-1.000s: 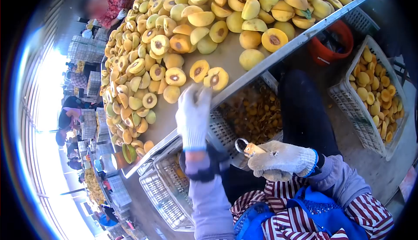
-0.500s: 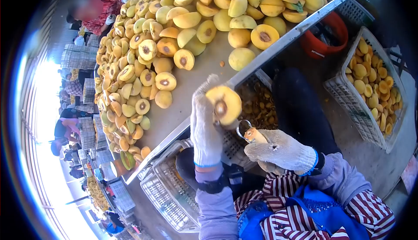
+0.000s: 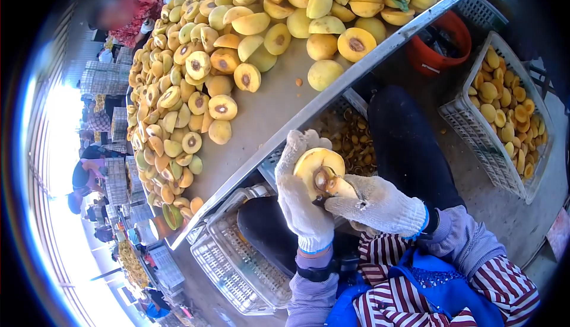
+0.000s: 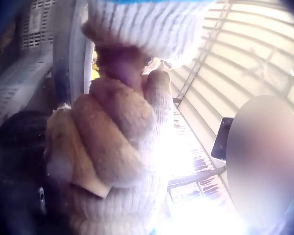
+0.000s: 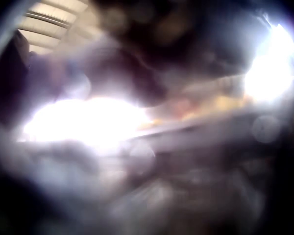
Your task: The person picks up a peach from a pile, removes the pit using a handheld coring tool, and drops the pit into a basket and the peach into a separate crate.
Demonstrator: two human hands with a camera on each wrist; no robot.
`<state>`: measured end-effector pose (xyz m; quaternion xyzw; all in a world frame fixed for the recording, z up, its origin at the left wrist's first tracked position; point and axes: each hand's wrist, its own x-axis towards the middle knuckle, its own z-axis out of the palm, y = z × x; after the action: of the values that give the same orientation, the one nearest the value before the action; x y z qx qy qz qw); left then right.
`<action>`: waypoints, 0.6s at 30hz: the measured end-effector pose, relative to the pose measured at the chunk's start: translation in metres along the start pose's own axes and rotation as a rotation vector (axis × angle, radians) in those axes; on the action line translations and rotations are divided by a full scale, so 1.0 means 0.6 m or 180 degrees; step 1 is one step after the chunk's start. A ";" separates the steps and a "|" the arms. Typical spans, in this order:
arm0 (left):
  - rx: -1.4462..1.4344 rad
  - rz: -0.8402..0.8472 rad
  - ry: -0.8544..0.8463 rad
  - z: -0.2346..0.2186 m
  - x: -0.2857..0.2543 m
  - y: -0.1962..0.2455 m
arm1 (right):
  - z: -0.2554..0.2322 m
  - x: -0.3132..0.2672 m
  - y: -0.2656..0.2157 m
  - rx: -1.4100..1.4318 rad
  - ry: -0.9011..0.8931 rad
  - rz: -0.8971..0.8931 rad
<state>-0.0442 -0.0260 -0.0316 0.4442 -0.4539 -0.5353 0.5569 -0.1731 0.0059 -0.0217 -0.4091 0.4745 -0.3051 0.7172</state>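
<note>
My gloved left hand (image 3: pixel 301 199) holds a yellow peach half (image 3: pixel 307 164), cut face up, over my lap in the head view. The gloved right hand (image 3: pixel 389 203) grips a pitting knife by its wooden handle (image 3: pixel 344 189). Its metal ring lies at the brown pit in the middle of the cut face. Curled gloved fingers (image 4: pixel 108 132) fill the middle of the left wrist view. The right wrist view is badly blurred.
Peach halves (image 3: pixel 221 107) are heaped on a metal-edged table (image 3: pixel 261 116). Below its edge, a crate holds brown pits (image 3: pixel 356 143). At right stand a crate (image 3: pixel 475 137) of peach halves and a red bucket (image 3: pixel 424 60). Another plastic crate (image 3: pixel 237 273) stands at left.
My left hand has taken a peach half off the table edge and brought it to the right hand. The pitting knife's ring has come onto its pit.
</note>
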 end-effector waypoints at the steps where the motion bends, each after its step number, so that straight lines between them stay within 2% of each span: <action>1: 0.0062 0.0154 0.0156 0.004 -0.003 -0.003 | 0.000 0.000 -0.001 0.0001 -0.0032 0.0022; 4: -0.0044 0.0255 0.0118 0.000 -0.006 -0.007 | -0.002 -0.001 -0.009 0.0225 -0.0167 0.0227; 7: -0.0285 0.0131 0.0216 0.008 -0.012 -0.007 | 0.000 -0.003 -0.008 0.0537 -0.0240 0.0323; 10: 0.0054 0.0281 0.0125 0.002 -0.015 -0.007 | -0.006 -0.004 -0.013 0.0601 -0.0366 0.0538; 11: 0.0520 0.0523 -0.0063 -0.004 -0.007 -0.001 | -0.005 -0.003 -0.005 0.0782 -0.0470 0.0622; 14: 0.0496 -0.0099 -0.0128 -0.008 0.008 0.028 | -0.004 -0.005 -0.006 0.1100 -0.0578 0.0660; 18: 0.0890 0.0102 -0.0193 -0.002 0.013 0.030 | -0.014 -0.005 -0.003 0.1357 -0.0678 0.0723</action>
<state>-0.0394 -0.0331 -0.0142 0.4937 -0.5478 -0.4710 0.4840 -0.1818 0.0051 -0.0209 -0.2226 0.3641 -0.2710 0.8628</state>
